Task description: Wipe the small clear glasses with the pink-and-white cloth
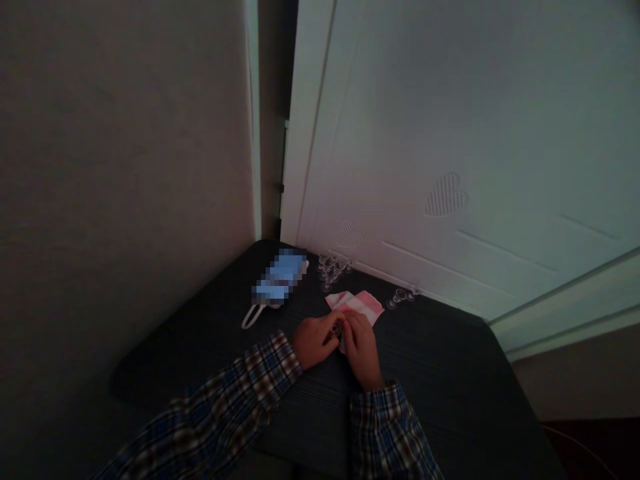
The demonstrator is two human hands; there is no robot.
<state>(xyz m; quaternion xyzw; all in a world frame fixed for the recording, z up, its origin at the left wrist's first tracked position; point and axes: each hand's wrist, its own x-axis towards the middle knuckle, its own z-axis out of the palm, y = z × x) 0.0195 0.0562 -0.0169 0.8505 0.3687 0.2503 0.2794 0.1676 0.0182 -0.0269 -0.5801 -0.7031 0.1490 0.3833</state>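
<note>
Two bare hands at work close together above a dark table (425,373), plaid sleeves (220,407) down to both wrists. Left hand (314,341): thumb and fingers curled around a small clear piece (337,329), rounded, mostly hidden by the grip. Right hand (362,350): fingers bent, tips meeting those of the left beside the piece; cannot tell whether they pinch it, the cloth or both.

Pink-and-white cloth (369,305) lies under and just beyond the fingers, a corner spread out past the right hand. Light is dim, fine detail lost.

Beyond the cloth, toward the back edge: a cluster of clear pieces (331,270), bunched tightly. Off to the right, a smaller group of similar pieces (403,295), in a short line near the same edge.

Left of the cluster, a phone (280,277), screen lit blue but broken into blocks; any writing on it unreadable. White strap (253,315) loops from its near end.

Markings: a white panel (400,120) behind the table bears two ridged hearts (447,195), the right one larger, plus slanting grooves. Plain wall (125,147) at left.
</note>
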